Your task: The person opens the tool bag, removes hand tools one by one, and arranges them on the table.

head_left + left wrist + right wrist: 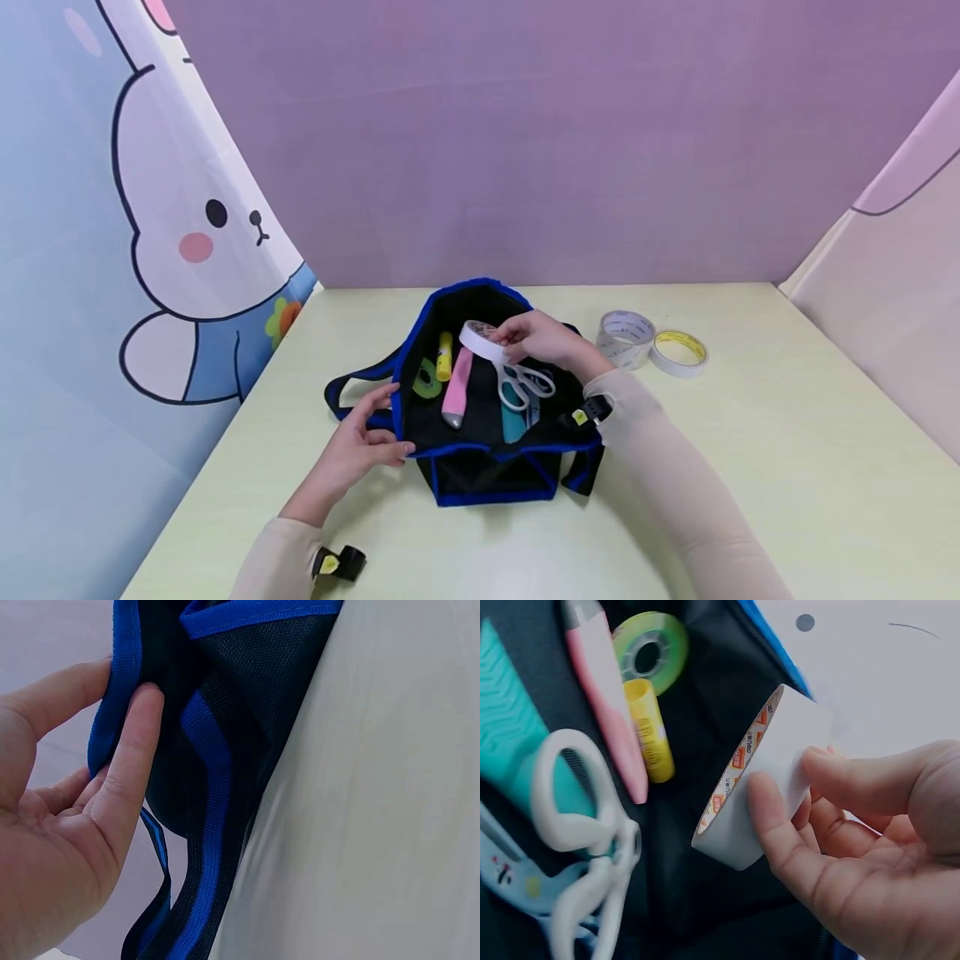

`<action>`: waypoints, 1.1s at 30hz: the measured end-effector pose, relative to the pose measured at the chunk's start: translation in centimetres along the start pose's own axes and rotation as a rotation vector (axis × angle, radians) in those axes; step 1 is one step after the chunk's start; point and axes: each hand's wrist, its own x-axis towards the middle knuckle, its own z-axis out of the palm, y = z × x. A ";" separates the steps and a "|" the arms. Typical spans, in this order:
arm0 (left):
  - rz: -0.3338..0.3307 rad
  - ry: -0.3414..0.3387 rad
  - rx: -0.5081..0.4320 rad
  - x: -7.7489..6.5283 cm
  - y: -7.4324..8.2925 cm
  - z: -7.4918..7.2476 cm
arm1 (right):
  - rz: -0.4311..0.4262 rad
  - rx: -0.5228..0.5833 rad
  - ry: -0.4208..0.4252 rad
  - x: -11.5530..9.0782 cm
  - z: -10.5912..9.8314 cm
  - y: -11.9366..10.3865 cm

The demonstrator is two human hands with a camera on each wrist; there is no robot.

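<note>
A black bag with blue trim (pixel 491 505) stands on the table with its mouth spread wide. My left hand (pixel 358 446) pinches the bag's rim at the left, the blue edging between thumb and fingers (pixel 135 742). Over the opening, my right hand (pixel 543 337) holds a roll of white tape (pixel 780 765) between thumb and fingers, tilted on edge. Inside the bag lie white-handled scissors (pixel 592 825), a pink grey-tipped tool (pixel 457 390), a yellow glue stick (pixel 444 357), a small green tape roll (pixel 426 380), a teal item (pixel 525 742) and a light-blue item (pixel 525 877).
Right of the bag, a wide clear tape roll (pixel 625 340) and a narrower roll with a yellow core (pixel 678 353) sit side by side on the table (pixel 795 433). The bag's strap (pixel 360 383) loops out at the left. A purple backdrop (pixel 480 150) rises behind.
</note>
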 end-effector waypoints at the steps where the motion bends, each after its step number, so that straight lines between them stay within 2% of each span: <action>1: 0.001 -0.001 0.000 0.0 0.0 0.0 | -0.007 0.012 -0.002 -0.2 -0.2 -0.1; 6: 0.002 -0.001 -0.001 0.0 0.0 -0.1 | -0.061 0.074 0.005 -0.9 -1.4 -0.5; 14: 0.008 -0.007 -0.002 0.1 0.2 -0.2 | -0.135 0.275 0.004 -2.3 -3.5 -0.8; 22: -0.001 -0.008 -0.002 0.1 0.3 -0.3 | -0.155 0.358 0.061 -3.8 -5.1 -0.8; 29: 0.007 -0.011 0.001 0.2 0.4 -0.4 | -0.255 0.520 0.072 -5.6 -7.2 -0.5; 33: 0.002 -0.010 -0.004 -0.1 0.4 -0.5 | -0.268 0.537 0.089 -6.5 -8.3 -0.1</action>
